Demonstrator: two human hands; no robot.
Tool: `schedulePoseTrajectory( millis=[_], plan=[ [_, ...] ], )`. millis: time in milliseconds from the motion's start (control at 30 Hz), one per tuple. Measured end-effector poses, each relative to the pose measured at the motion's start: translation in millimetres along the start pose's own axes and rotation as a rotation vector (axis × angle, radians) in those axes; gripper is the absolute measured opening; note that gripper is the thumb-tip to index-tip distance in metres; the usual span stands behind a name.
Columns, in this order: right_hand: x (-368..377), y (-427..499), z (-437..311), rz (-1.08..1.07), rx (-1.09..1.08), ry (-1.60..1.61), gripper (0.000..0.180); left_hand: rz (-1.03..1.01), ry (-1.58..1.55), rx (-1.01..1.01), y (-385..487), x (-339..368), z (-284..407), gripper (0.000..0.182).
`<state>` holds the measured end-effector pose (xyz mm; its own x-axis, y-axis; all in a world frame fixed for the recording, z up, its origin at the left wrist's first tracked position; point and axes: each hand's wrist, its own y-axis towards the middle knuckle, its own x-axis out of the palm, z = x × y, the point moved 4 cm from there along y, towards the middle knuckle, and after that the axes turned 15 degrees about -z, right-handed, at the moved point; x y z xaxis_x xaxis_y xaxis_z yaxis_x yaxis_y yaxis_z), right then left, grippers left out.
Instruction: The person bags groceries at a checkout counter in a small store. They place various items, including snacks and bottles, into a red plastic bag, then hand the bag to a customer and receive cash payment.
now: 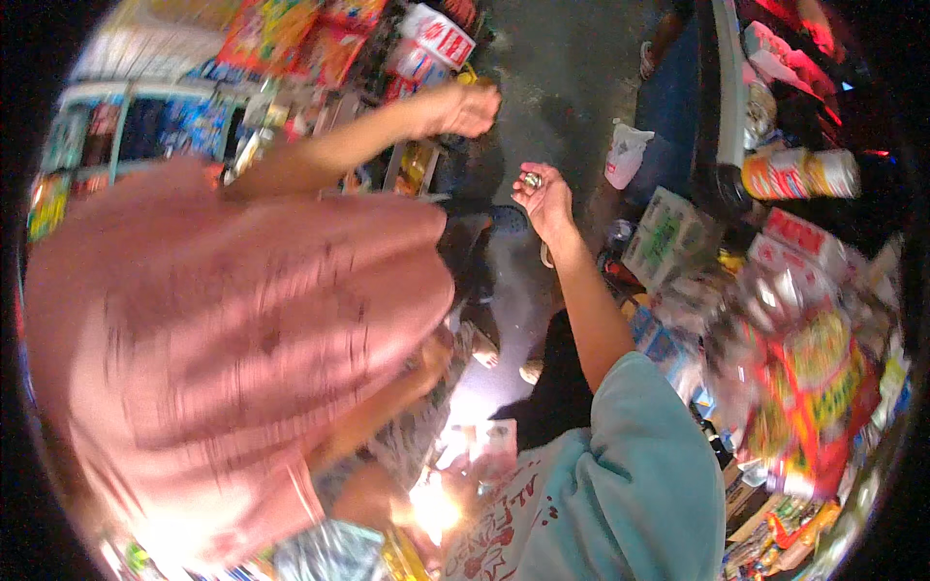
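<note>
My right hand (546, 200) reaches forward with its palm up and fingers curled around a small shiny metallic thing (532, 179), too small to name surely. A pale band circles that wrist, and my sleeve is teal. At the bottom middle, a bright light (434, 507) glares beside blurred skin. My left hand may be there, but the glare hides its shape and what it holds. Close on my left stands another person in a pink shirt (261, 305). That person's raised hand (465, 110) is closed, a short way ahead of my right hand.
Packed shelves (120, 134) line the left. A white plastic bag (628, 154) stands by the blue counter side (665, 138). At right are a large bottle (799, 174), a carton (665, 236) and colourful packets (814, 392). Feet (483, 348) show on the grey floor (552, 65).
</note>
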<state>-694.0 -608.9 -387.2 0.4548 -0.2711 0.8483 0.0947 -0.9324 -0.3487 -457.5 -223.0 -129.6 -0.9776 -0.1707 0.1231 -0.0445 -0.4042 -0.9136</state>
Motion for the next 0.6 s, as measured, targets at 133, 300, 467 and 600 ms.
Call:
schedulePoseTrajectory(
  millis=[133, 300, 467, 600],
  plan=[
    [24, -130, 58, 0.132, 0.289, -0.374, 0.028, 0.119, 0.317, 0.285, -48, -50, -78, 0.021],
    [20, -316, 121, -0.089, 0.81, -0.646, 0.022, 0.2, 0.237, 0.342, -104, -66, -123, 0.017],
    [90, -428, 148, -0.067, 1.003, -0.234, 0.018, 0.26, 0.256, 0.626, -141, -98, -150, 0.017],
    [190, -478, 145, -0.318, 1.219, -0.215, 0.025, 0.39, 0.048, 0.727, -174, -98, -171, 0.019]
  ],
)
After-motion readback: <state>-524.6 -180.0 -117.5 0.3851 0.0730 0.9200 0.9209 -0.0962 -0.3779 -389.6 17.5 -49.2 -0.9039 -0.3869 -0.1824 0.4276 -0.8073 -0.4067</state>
